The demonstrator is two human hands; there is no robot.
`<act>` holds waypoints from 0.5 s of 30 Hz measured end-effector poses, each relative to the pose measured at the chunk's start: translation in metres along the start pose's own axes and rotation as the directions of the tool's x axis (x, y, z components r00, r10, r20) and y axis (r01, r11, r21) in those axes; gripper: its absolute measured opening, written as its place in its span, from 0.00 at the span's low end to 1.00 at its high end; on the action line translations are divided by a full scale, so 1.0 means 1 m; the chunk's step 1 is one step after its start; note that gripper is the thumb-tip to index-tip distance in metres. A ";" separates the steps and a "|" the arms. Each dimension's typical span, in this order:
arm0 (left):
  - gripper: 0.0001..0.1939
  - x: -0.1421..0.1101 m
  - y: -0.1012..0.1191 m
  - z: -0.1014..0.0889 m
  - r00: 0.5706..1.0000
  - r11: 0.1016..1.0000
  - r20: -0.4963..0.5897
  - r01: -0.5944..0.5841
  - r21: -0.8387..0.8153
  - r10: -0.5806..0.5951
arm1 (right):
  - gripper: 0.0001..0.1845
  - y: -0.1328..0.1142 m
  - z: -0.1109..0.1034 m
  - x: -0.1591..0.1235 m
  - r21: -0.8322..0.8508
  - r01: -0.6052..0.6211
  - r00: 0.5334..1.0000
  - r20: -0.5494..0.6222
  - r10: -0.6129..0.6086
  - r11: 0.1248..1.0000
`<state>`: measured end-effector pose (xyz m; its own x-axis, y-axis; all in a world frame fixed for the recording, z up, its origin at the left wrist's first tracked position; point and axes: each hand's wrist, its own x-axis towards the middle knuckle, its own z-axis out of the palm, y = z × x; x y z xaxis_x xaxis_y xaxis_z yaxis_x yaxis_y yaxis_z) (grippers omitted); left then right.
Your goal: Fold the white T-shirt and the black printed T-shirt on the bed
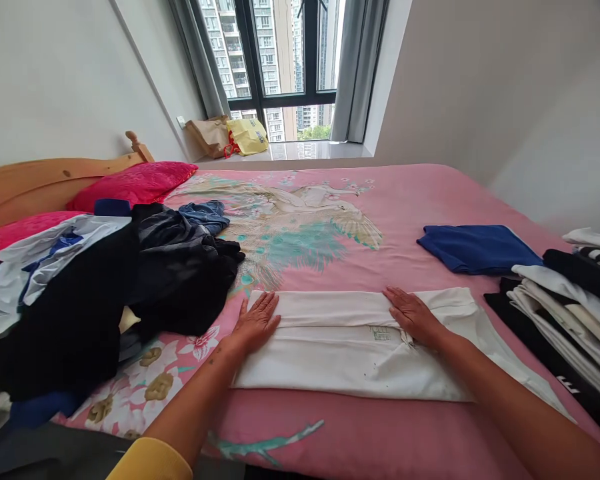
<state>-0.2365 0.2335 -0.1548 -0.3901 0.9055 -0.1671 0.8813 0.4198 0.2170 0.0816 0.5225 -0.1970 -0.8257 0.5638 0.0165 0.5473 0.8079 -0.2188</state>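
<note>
A white shirt (320,360) lies partly folded on the bed, its far edge turned over in a long strip. A small printed mark shows near its middle. Flat on the left end of that strip rests my left hand (258,323), fingers stretched out. My right hand (414,316) presses on the strip farther right, its fingers also extended and holding nothing. Beyond the right hand the cloth spreads loosely toward the bed's right side, partly hidden under my forearm.
A heap of dark clothes (180,280) lies to the left, near red pillows (135,183). On the right are a folded blue garment (480,249) and a stack of folded clothes (575,313). The pink bedsheet (405,193) covers the bed; bags (247,137) stand on the windowsill.
</note>
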 end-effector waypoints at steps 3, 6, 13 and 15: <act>0.28 -0.001 -0.015 -0.001 0.999 0.994 -0.040 0.013 -0.111 -0.018 | 0.28 0.003 0.004 -0.001 -0.033 0.010 1.000 -0.023 -0.011 0.999; 0.29 -0.005 -0.026 -0.004 0.988 0.961 -0.127 0.052 -0.273 -0.089 | 0.28 0.003 0.007 0.000 -0.035 0.019 0.998 -0.061 -0.021 0.999; 0.18 -0.010 -0.044 -0.027 0.938 0.931 -0.224 0.186 -0.316 -0.263 | 0.28 0.002 0.011 0.000 -0.021 0.011 0.997 -0.078 -0.013 1.000; 0.15 -0.005 -0.045 -0.035 0.913 0.916 -0.228 0.264 -0.301 -0.338 | 0.28 0.002 0.011 0.000 -0.020 0.012 0.996 -0.090 -0.014 1.000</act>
<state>-0.2835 0.2119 -0.1304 -0.7148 0.6993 -0.0068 0.6245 0.6427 0.4438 0.0813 0.5226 -0.2087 -0.8175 0.5659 0.1073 0.5400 0.8178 -0.1992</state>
